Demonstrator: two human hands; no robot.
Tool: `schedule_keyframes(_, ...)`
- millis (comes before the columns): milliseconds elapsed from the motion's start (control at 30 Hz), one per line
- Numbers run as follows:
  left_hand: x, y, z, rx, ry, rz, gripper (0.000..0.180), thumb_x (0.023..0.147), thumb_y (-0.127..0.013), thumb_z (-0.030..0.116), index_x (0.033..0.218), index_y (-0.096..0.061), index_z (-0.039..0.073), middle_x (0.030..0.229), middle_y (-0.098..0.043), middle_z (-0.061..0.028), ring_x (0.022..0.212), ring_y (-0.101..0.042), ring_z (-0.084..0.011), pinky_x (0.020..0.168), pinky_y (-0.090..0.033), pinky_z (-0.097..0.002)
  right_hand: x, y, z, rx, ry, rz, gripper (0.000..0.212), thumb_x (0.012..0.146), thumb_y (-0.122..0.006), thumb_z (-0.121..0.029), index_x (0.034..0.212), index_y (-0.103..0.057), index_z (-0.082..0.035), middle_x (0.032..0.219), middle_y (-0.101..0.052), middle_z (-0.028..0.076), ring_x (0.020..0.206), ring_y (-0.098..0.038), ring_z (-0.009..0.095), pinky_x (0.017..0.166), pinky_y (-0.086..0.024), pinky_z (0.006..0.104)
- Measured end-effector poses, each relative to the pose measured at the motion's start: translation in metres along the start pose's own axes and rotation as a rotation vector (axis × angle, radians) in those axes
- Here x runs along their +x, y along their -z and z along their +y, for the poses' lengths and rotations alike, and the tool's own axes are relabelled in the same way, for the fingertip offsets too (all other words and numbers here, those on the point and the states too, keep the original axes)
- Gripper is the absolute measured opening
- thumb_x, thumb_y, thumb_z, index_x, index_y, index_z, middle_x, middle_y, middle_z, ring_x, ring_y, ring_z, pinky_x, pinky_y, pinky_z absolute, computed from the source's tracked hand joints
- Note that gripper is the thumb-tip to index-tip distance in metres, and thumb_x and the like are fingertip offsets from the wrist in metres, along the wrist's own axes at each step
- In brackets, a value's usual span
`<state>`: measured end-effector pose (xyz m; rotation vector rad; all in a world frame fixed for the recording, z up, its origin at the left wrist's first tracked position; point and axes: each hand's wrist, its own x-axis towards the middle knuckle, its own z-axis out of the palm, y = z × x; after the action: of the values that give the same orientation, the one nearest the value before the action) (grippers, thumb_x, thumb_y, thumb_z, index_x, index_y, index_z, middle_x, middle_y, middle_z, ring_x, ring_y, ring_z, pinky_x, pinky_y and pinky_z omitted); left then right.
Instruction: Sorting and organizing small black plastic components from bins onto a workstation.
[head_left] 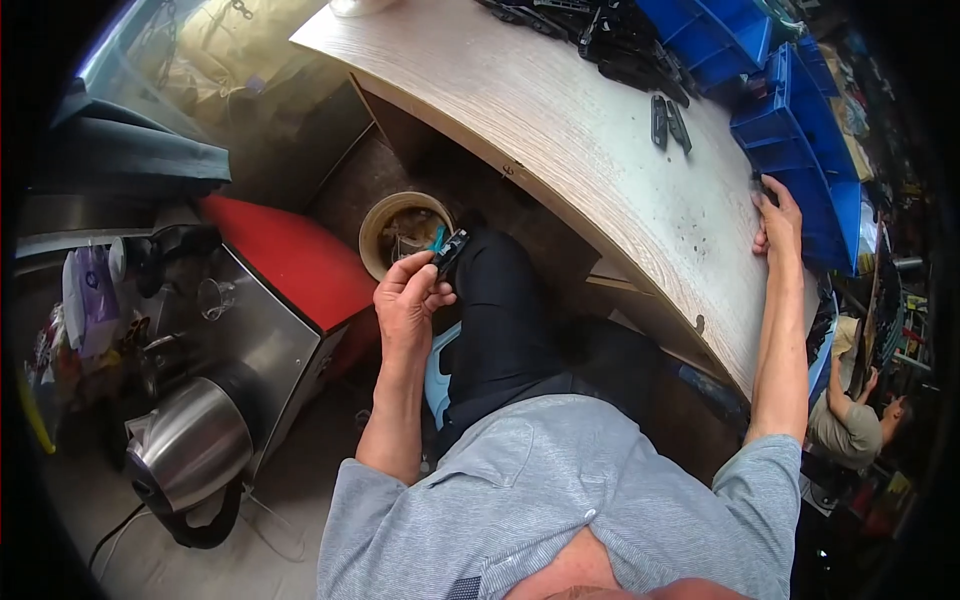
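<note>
My left hand (pixel 404 300) is raised over my lap, pinching a small black plastic part (pixel 452 252) between thumb and fingers. At the right end of the light wood-grain table (pixel 560 130), my right hand (pixel 782 222) rests beside a blue bin (pixel 830 190). Its fingers are curled, and a small dark piece (pixel 758 186) shows at the fingertips, too little of it visible to name. Two narrow black parts (pixel 670 125) lie together on the table, and a pile of similar black parts (pixel 620 45) covers its far edge.
Below my left hand stands a round waste bucket (pixel 375 235) with scraps in it. At left are a red-topped cabinet (pixel 290 260) and a steel kettle (pixel 200 440). Another blue bin (pixel 710 35) sits at the far right. A co-worker (pixel 845 420) sits at the right.
</note>
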<state>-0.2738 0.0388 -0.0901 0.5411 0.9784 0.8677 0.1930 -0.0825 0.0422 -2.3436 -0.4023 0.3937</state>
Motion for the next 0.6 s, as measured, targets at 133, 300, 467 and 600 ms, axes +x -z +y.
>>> schedule_keyframes(133,-0.005,-0.006,0.000,0.031,-0.024,-0.058,0.024,0.091,-0.062,0.006,0.113,-0.061,-0.002,0.085,-0.065,-0.0080,0.068,-0.065,-0.0153,0.061,-0.059,-0.0291,0.003,0.004,0.006,-0.042,-0.008,0.011,0.030,0.089,-0.065,-0.021,0.118,-0.063,-0.013,0.056,-0.047,0.000,0.035,-0.037,0.008,0.031,-0.031,0.0248)
schedule_keyframes(300,-0.012,-0.012,0.001,0.063,0.004,0.011,0.024,0.091,-0.061,0.007,0.113,-0.061,-0.002,0.087,-0.064,-0.0079,0.068,-0.064,-0.0149,0.060,-0.057,-0.0285,0.003,0.001,0.015,-0.050,0.056,0.046,0.037,0.081,-0.072,-0.020,0.115,-0.063,-0.009,0.062,-0.052,0.001,0.037,-0.042,0.009,0.031,-0.035,0.0268)
schedule_keyframes(467,-0.013,-0.006,-0.004,0.063,-0.007,-0.031,0.021,0.092,-0.060,0.005,0.112,-0.062,-0.001,0.082,-0.064,-0.0075,0.066,-0.064,-0.0140,0.059,-0.057,-0.0275,-0.006,-0.001,-0.002,0.018,0.103,0.004,0.049,0.079,-0.071,-0.010,0.126,-0.059,-0.014,0.062,-0.052,0.001,0.037,-0.043,0.010,0.030,-0.035,0.0274)
schedule_keyframes(600,-0.012,-0.013,-0.005,0.083,-0.024,-0.050,0.021,0.091,-0.061,0.006,0.111,-0.062,-0.001,0.078,-0.062,-0.0063,0.065,-0.063,-0.0144,0.057,-0.056,-0.0276,-0.002,0.001,-0.009,0.018,0.151,-0.061,0.048,0.080,-0.072,-0.013,0.126,-0.060,-0.014,0.058,-0.052,0.002,0.037,-0.043,0.010,0.030,-0.035,0.0274)
